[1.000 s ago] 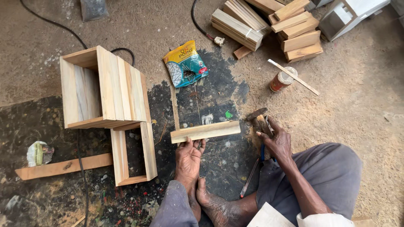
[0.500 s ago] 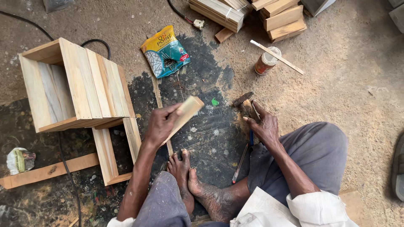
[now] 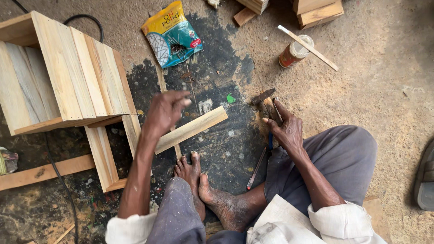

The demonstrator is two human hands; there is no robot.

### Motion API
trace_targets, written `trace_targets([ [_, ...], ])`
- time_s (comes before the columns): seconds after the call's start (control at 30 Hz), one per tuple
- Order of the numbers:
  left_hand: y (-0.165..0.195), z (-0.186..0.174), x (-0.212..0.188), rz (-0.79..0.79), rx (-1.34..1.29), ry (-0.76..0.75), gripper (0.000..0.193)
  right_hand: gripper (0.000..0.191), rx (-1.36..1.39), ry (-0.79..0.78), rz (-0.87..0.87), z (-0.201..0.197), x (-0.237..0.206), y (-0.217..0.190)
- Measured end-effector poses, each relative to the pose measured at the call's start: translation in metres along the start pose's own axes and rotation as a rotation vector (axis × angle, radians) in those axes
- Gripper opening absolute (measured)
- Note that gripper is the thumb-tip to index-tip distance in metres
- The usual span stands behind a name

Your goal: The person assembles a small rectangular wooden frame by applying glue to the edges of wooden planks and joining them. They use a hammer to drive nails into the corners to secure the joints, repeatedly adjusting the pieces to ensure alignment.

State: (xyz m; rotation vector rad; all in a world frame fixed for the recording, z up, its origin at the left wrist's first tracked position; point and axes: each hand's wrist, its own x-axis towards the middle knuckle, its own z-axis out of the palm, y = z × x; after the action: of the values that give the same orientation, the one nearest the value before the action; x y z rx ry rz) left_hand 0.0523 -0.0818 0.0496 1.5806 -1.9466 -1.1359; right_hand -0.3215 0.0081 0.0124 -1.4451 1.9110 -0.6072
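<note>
Your left hand [image 3: 163,113] holds a slat [image 3: 192,129] in a closed grip at its lower-left end. The slat's long axis runs diagonally, and its free end points up and to the right of your grip, above the dark-stained floor [image 3: 226,153]. Left of the grip stands a wooden box [image 3: 58,72]; beyond it lies a yellow and teal bag [image 3: 172,36]. Your right hand [image 3: 285,131] is wrapped around a hammer [image 3: 266,106], head pointing away from you, well right of the slat's tip.
</note>
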Motion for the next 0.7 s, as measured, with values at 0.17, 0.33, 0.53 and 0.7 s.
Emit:
trace_targets([
  [0.17, -0.045, -0.013, 0.062, 0.154, 0.209, 0.182, 0.032, 0.070, 0.019, 0.000, -0.016, -0.003, -0.001, -0.002],
  [0.33, -0.055, -0.006, 0.086, 0.159, 0.317, 0.269, 0.038, 0.073, -0.019, -0.046, 0.116, -0.004, -0.004, -0.002],
  [0.53, -0.045, -0.003, 0.084, 0.158, 0.308, 0.388, 0.015, 0.071, 0.015, -0.023, 0.016, -0.006, -0.008, -0.001],
  [0.7, -0.050, 0.000, 0.086, 0.113, 0.378, 0.328, 0.023, 0.071, 0.020, -0.031, 0.029, -0.006, -0.007, -0.005],
])
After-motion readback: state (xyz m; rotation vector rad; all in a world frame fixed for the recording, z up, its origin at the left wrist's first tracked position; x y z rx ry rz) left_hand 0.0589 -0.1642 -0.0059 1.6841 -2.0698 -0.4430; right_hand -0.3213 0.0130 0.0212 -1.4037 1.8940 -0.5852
